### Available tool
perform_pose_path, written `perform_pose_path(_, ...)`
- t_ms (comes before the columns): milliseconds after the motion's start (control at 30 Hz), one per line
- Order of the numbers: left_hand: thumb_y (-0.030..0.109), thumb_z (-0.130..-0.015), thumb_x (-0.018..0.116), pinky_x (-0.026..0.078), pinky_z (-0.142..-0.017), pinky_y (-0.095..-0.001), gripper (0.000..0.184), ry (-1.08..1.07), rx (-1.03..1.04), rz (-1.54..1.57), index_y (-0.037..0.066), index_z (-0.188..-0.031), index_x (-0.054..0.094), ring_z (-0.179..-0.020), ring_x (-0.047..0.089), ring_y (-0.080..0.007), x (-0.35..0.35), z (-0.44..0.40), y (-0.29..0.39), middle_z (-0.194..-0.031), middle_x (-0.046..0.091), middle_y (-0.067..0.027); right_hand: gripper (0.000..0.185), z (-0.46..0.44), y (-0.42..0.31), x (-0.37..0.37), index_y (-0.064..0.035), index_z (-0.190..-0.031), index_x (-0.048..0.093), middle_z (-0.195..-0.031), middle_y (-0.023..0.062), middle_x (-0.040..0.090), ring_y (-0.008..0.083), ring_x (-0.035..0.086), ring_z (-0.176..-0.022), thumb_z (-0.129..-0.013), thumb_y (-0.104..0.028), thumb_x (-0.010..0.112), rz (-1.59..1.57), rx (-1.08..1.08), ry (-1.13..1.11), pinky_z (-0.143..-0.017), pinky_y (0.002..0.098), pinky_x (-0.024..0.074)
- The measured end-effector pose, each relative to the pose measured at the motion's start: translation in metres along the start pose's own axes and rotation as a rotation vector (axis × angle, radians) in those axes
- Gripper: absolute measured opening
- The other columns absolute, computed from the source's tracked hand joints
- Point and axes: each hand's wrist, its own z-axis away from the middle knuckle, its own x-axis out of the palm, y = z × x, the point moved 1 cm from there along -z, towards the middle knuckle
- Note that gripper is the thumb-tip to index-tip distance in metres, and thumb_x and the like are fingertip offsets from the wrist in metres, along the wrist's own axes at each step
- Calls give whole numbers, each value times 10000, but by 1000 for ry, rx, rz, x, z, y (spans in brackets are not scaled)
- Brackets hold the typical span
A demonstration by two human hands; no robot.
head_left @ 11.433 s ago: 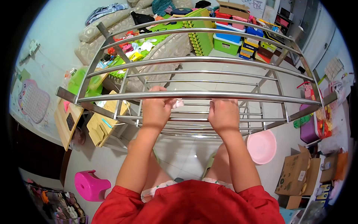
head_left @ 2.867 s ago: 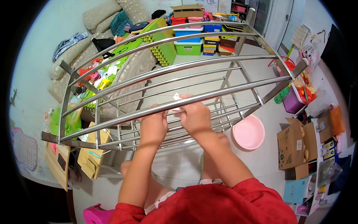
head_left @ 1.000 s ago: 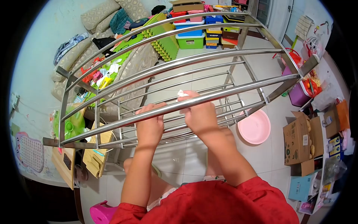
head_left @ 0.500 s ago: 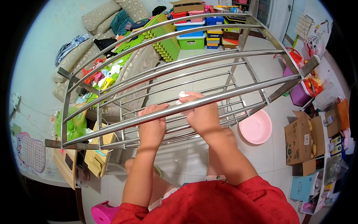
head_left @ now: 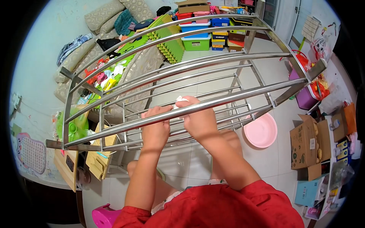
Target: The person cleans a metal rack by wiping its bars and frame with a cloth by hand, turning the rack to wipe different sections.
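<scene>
While one magenta stool (head_left: 104, 216) is partly cut off at near left, one metal rack (head_left: 177, 111) is spread across the middle. The left hand (head_left: 156, 127), one of two in view, is half curled behind the rack's near rail (head_left: 243, 93); whether anything is gripped by it cannot be told. Just right of its fingertips, one white wad (head_left: 181, 99) (cloth or tissue, which is not clear) is pinched in the bent fingers of the right hand (head_left: 200, 122). Compared with half a second ago, the right hand and wad have been shifted left and the gap between the hands narrowed; a stretch nearer the left hand, it is judged, is thereby reached. Farther right, one pink basin (head_left: 261, 131) is set down, followed by one open cardboard box (head_left: 303, 146).
</scene>
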Motion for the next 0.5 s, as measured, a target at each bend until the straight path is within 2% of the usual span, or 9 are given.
perform_pose_path(100, 76, -822, 598, 392, -846, -405, 187, 57, 40, 3, 110, -991, 673, -864, 570, -289, 1, 0, 0, -858, 615, -84, 259, 0, -1, -1, -109, -959, 711, -1081, 86, 658, 318, 629, -925, -744, 5, 625, -4, 23, -51, -821, 375, 510)
perform_pose_path(167, 75, -823, 595, 391, -848, -407, 184, 24, 6, 19, 108, -987, 671, -874, 570, -292, 0, 0, 1, -867, 618, -82, 239, 0, 7, -2, -134, -1011, 622, -833, 149, 664, 361, 645, -761, -776, -150, 660, 10, -62, -18, -679, 454, 524)
perform_pose_path(200, 75, -823, 595, 391, -848, -407, 184, 23, 6, 20, 108, -987, 671, -874, 570, -292, -3, 0, 3, -867, 618, -82, 239, 0, 10, -2, -134, -1011, 622, -833, 149, 664, 361, 645, -761, -776, -150, 660, 10, -61, -18, -679, 454, 524)
perform_pose_path(233, 175, -852, 612, 418, -833, -432, 192, -24, -35, 14, 68, -1005, 659, -898, 571, -353, -7, -1, 6, -916, 622, -141, 236, 0, 12, -3, -134, -1010, 633, -850, 136, 669, 357, 643, -770, -779, -166, 667, -15, -72, 24, -686, 449, 523)
perform_pose_path(267, 275, -882, 629, 446, -817, -457, 284, -71, -76, 7, 29, -1024, 648, -921, 573, -414, -9, -1, 7, -966, 625, -199, 234, 0, 14, -4, -135, -1009, 644, -867, 123, 674, 354, 642, -780, -782, -182, 674, -41, -84, 66, -694, 443, 523)
perform_pose_path(300, 275, -882, 629, 446, -817, -457, 284, -70, -76, 8, 29, -1024, 648, -921, 573, -414, -8, -1, 5, -966, 625, -199, 219, 0, 17, -8, -134, -1000, 665, -888, 104, 678, 349, 639, -793, -793, -204, 672, -48, -43, 64, -706, 436, 522)
perform_pose_path(400, 273, -884, 627, 441, -823, -455, 289, -25, -23, -40, 29, -1038, 624, -925, 570, -408, -4, 3, 3, -975, 619, -190, 199, -1, 22, -17, -138, -987, 674, -899, 98, 679, 349, 638, -795, -797, -197, 663, -16, -83, 138, -718, 438, 522)
perform_pose_path(467, 62, -818, 584, 383, -824, -394, 143, 46, 16, 23, 98, -946, 638, -871, 568, -289, -4, 3, 6, -875, 624, -76, 190, 1, 21, -22, -145, -974, 683, -961, 83, 676, 341, 639, -819, -786, -170, 662, 2, 11, 103, -736, 432, 521)
perform_pose_path(500, 62, -818, 584, 383, -824, -394, 143, 47, 17, 25, 98, -946, 638, -871, 568, -289, -2, 3, 4, -875, 624, -76, 185, 3, 22, -22, -145, -967, 685, -976, 84, 671, 335, 637, -829, -784, -154, 657, -14, -21, 119, -738, 429, 520)
